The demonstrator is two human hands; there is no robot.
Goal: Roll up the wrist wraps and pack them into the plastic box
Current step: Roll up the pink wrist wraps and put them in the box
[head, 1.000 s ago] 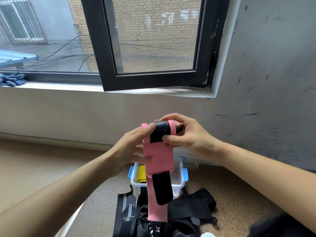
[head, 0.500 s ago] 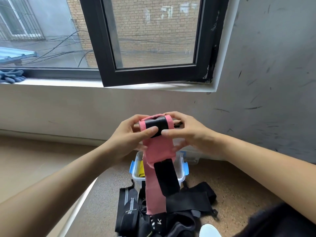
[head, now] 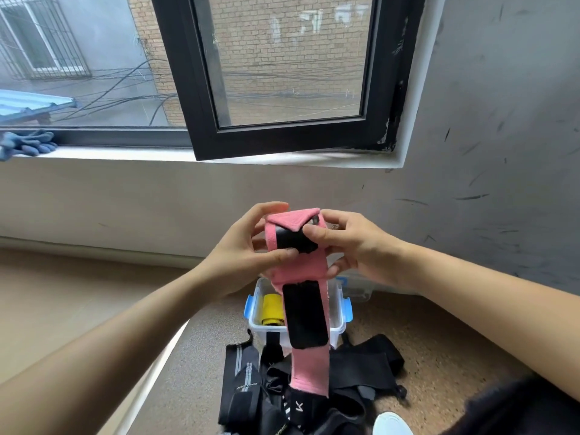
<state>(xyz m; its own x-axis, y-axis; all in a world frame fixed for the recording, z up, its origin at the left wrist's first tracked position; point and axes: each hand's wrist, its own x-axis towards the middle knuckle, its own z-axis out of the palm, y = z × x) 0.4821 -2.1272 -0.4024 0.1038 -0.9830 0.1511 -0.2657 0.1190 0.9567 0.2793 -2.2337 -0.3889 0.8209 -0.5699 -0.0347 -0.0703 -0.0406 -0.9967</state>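
We hold the started roll of a pink wrap (head: pixel 296 246) between both hands, left hand (head: pixel 248 249) and right hand (head: pixel 354 249) pinching its ends. Its unrolled tail hangs straight down, over the open box (head: pixel 342 321) below.

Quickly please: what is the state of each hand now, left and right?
Left hand: closed, gripping the rolled end of the pink wrist wrap.
Right hand: closed, pinching the same roll from the other side.
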